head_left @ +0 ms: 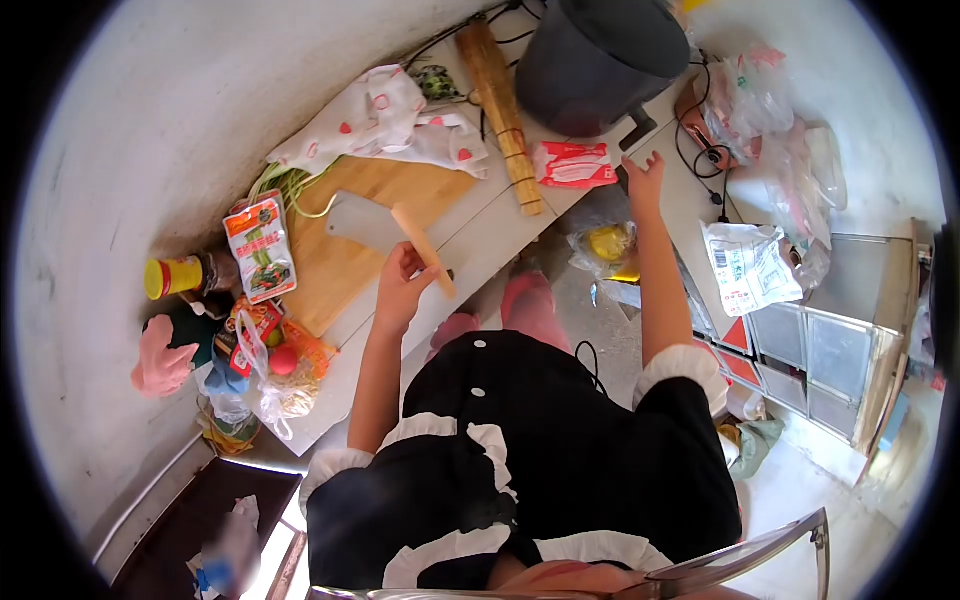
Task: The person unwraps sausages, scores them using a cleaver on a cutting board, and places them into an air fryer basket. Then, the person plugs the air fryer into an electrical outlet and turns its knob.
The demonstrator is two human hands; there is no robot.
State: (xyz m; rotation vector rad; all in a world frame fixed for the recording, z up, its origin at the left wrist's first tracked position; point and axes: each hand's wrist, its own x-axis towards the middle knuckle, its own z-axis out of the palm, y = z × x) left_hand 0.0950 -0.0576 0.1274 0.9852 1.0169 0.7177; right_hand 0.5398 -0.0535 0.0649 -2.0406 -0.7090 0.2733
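My left hand (402,285) is closed on a tan, flat strip (424,250), perhaps wooden; its exact kind is unclear. Beneath the strip, a cleaver (366,221) lies with its grey blade on the wooden cutting board (400,188). Part of the cleaver is hidden behind the strip and my hand. My right hand (645,182) is stretched forward with its fingers apart, holding nothing visible. It is beside a red and white packet (577,165) and just short of a large dark pot (590,75) with a black handle (637,131).
A patterned cloth (370,120), green stems (300,185) and a seasoning packet (262,246) surround the board. A bundle of tan sticks (505,120) lies beside the pot. Bagged food (290,365) and a yellow-lidded jar (172,278) stand left. A white bag (752,268) sits right.
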